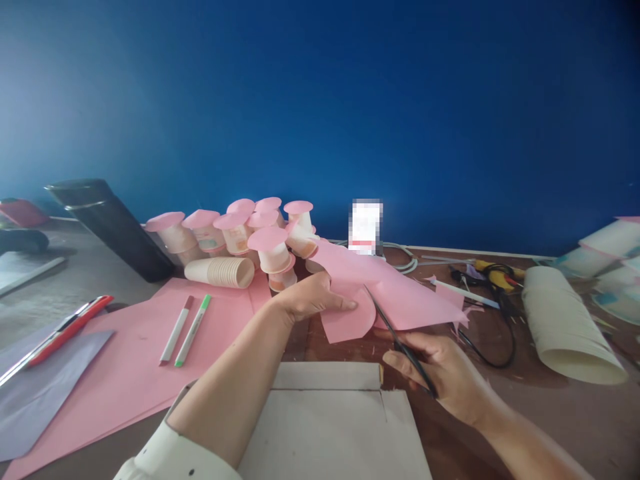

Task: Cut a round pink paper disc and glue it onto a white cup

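My left hand (315, 298) grips a sheet of pink paper (395, 287), thumb on top and fingers hidden beneath it. A curved cut runs into the sheet and leaves a rounded edge near my thumb. In my right hand (440, 370) is a pair of black-handled scissors (400, 343), its blades at the cut in the paper. Just behind my left hand stand several paper cups (273, 257) stacked in pairs and topped with pink paper discs (267, 238).
Left lie pink sheets (135, 347), two markers (193, 331), a red utility knife (70, 331), nested cups (220, 272) and a tilted black bottle (110, 227). White cardboard (330, 433) lies in front of me. Rightward are a black cable (507, 350) and a large cup stack (570, 327).
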### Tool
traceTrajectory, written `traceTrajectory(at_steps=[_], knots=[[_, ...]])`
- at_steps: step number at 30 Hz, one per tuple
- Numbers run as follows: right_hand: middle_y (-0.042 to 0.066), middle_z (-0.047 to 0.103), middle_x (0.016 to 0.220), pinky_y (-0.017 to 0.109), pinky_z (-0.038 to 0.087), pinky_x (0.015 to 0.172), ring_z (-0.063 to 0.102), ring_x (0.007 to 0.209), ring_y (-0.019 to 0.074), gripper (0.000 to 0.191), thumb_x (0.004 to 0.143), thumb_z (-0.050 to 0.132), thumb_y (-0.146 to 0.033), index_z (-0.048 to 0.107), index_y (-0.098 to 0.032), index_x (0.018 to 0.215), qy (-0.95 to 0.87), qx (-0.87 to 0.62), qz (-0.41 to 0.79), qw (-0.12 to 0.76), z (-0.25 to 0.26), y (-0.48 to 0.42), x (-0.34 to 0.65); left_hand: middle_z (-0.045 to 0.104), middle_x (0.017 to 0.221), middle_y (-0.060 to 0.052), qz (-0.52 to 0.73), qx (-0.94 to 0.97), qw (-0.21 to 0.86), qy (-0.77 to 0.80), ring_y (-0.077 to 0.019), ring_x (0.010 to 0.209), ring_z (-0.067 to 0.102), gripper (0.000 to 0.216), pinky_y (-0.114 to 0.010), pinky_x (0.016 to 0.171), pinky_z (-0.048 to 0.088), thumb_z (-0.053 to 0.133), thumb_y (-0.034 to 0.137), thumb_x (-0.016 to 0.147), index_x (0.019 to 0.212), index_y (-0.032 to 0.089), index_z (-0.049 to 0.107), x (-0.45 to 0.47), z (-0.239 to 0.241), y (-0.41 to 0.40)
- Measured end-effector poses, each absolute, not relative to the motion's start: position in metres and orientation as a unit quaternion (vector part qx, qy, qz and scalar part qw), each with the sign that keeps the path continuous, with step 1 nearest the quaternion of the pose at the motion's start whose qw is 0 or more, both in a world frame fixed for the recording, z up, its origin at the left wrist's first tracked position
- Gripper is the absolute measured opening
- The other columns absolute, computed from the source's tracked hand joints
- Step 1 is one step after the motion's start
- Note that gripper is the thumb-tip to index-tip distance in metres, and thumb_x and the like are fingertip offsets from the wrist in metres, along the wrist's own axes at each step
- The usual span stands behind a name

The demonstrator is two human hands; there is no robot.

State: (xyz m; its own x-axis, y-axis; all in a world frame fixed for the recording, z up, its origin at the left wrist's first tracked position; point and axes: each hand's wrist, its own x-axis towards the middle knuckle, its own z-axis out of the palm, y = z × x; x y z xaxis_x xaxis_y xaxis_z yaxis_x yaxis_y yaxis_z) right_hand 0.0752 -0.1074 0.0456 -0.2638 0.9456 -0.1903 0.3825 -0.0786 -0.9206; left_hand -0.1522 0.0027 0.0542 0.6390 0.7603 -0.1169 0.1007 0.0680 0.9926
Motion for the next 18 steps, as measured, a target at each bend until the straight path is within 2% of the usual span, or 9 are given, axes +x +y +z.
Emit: traceTrajectory(at_steps=[6, 9, 14, 16, 18], knots=[[-0.005, 0.047, 0.058, 0.02, 0.033, 0.046, 0.04, 0.052, 0.0093, 0.027, 0.076, 0.069, -0.045, 0.068, -0.018, 0.081, -0.615, -0.548, 0.486, 0.292, 0.047, -0.106, 0.074, 0.068, 0.095, -0.01, 0.287, 0.577, 0.65, 0.403, -0.024, 0.087, 0.063, 0.043, -0.036, 0.077, 0.049, 0.084, 0.036, 0.058, 0.09, 0.014, 0.065, -0.148, 0.05, 0.004], [-0.005, 0.046, 0.057, 0.02, 0.034, 0.047, 0.041, 0.051, 0.0092, 0.029, 0.078, 0.067, -0.047, 0.068, -0.018, 0.082, -0.612, -0.559, 0.47, 0.303, 0.047, -0.105, 0.075, 0.068, 0.094, -0.01, 0.335, 0.523, 0.679, 0.391, -0.022, 0.086, 0.063, 0.043, -0.035, 0.08, 0.049, 0.085, 0.034, 0.057, 0.091, 0.014, 0.066, -0.14, 0.048, 0.003], [-0.006, 0.046, 0.054, 0.02, 0.036, 0.049, 0.042, 0.052, 0.0091, 0.03, 0.078, 0.067, -0.047, 0.062, -0.018, 0.07, -0.612, -0.564, 0.461, 0.309, 0.043, -0.105, 0.078, 0.069, 0.1, -0.012, 0.374, 0.406, 0.756, 0.352, -0.0194, 0.089, 0.064, 0.041, -0.032, 0.084, 0.05, 0.083, 0.029, 0.062, 0.097, 0.013, 0.068, -0.123, 0.053, -0.006], [-0.006, 0.047, 0.056, 0.02, 0.036, 0.05, 0.043, 0.052, 0.0094, 0.028, 0.078, 0.068, -0.046, 0.065, -0.018, 0.078, -0.61, -0.565, 0.455, 0.317, 0.041, -0.105, 0.079, 0.069, 0.101, -0.012, 0.379, 0.367, 0.771, 0.357, -0.0187, 0.088, 0.065, 0.041, -0.03, 0.081, 0.051, 0.084, 0.027, 0.062, 0.096, 0.013, 0.068, -0.119, 0.054, -0.01], [-0.005, 0.049, 0.059, 0.021, 0.037, 0.05, 0.045, 0.053, 0.0101, 0.033, 0.078, 0.067, -0.047, 0.068, -0.018, 0.094, -0.605, -0.572, 0.449, 0.324, 0.038, -0.104, 0.079, 0.07, 0.1, -0.011, 0.39, 0.334, 0.78, 0.358, -0.018, 0.086, 0.065, 0.039, -0.029, 0.079, 0.053, 0.085, 0.026, 0.061, 0.093, 0.013, 0.069, -0.115, 0.054, -0.012]])
